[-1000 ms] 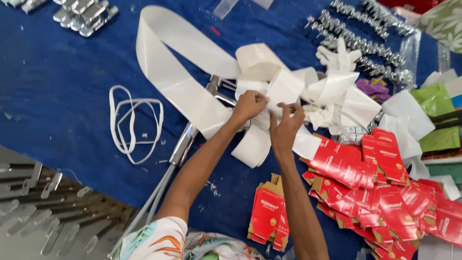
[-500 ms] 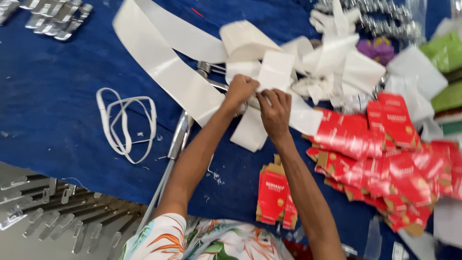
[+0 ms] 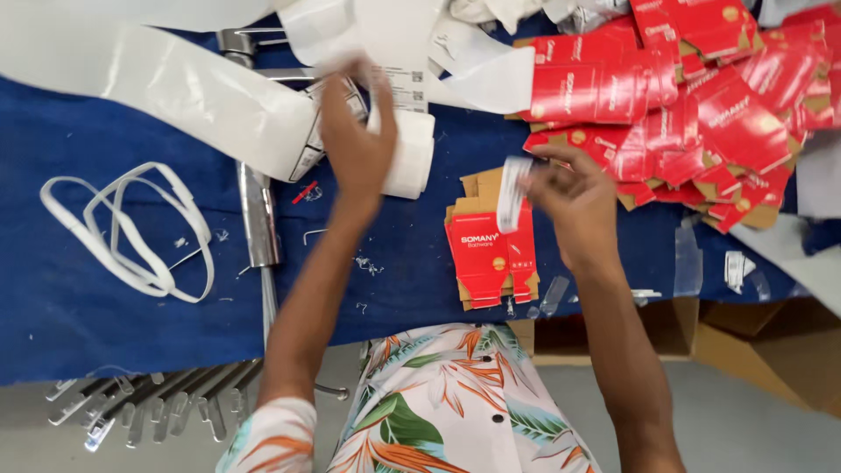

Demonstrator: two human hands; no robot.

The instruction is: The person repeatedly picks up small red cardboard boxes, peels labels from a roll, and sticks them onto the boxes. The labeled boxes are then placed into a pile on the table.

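Right now the left hand [image 3: 355, 144] is raised over the blue worktop [image 3: 105, 324], seen from its back, fingers curled around the edge of a white label backing strip [image 3: 175, 88]. That glossy strip runs from the hand out to the upper left, and a short curl of it [image 3: 412, 162] hangs just beside the wrist. How tightly the fingers pinch the strip cannot be told, since the palm faces away.

The right hand [image 3: 569, 197] is lower and to the right, its thumb and fingers closed on a small white sticker label [image 3: 510, 193] that stands on edge. This label hovers just above a small stack of flat red cartons [image 3: 486, 254] with brown cardboard edges, which lies on the worktop between the two forearms.

Under the left hand lies a chrome tap fitting [image 3: 257, 210], its long body running down towards the near edge of the worktop, partly covered by the strip. Farther left, well apart from both hands, a loop of white strapping [image 3: 131, 236] lies coiled on the blue cloth.

To the upper right a large loose heap of the same red cartons [image 3: 683, 96] spreads to the frame edge, with more white paper [image 3: 477, 74] crumpled beside it. At the near left edge a row of metal parts [image 3: 149, 407] lies below the cloth. Brown cardboard boxes [image 3: 753, 337] stand on the floor at the lower right. Small scraps of clear film [image 3: 688, 263] lie near the right wrist.
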